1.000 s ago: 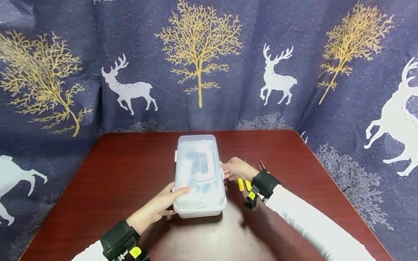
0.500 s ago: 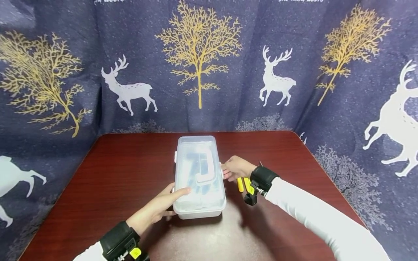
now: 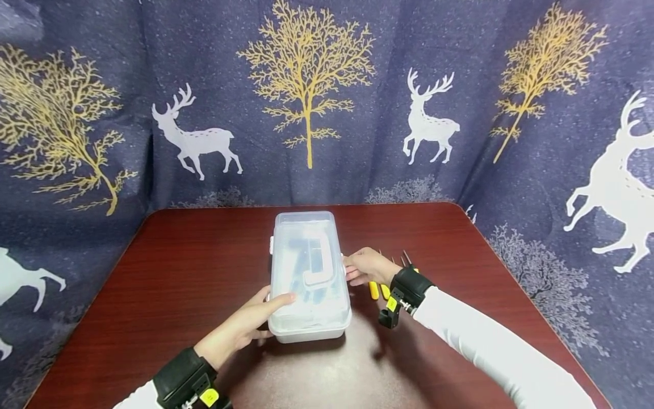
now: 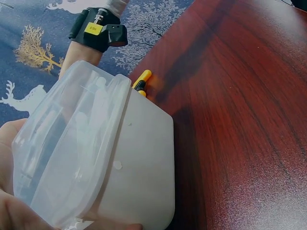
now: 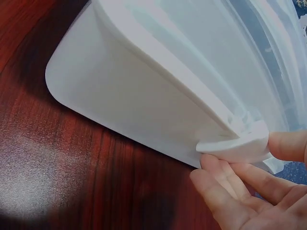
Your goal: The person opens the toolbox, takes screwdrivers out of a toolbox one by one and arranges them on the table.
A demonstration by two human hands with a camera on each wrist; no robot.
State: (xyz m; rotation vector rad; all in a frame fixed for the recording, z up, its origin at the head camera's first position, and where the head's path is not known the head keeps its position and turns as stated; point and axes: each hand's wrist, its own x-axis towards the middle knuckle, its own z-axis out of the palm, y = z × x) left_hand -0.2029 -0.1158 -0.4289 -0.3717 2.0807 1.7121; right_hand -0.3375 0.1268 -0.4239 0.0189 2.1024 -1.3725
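A white plastic storage box (image 3: 308, 336) with a clear lid (image 3: 293, 244) and a white carry handle (image 3: 327, 258) stands on the table. My left hand (image 3: 251, 319) grips its near left side, thumb laid over the lid and fingers down the side wall; in the left wrist view part of that hand shows at the lower left. On the right side, my right hand (image 3: 369, 265) holds a white side latch (image 5: 235, 147), its thumb at the upper part and its fingertips against the lower edge. Blurry pale and blue contents show through the lid.
Several yellow-and-black-handled tools (image 3: 374, 291) with thin metal shafts lie right of the box, partly behind the right wrist. A dark red wooden table (image 3: 204, 255) carries everything. Behind it hangs a blue curtain (image 3: 357, 102) printed with deer and trees.
The head view has shifted slightly, and the right wrist has turned a little, covering then uncovering the tools. Both hands keep their places on the box.
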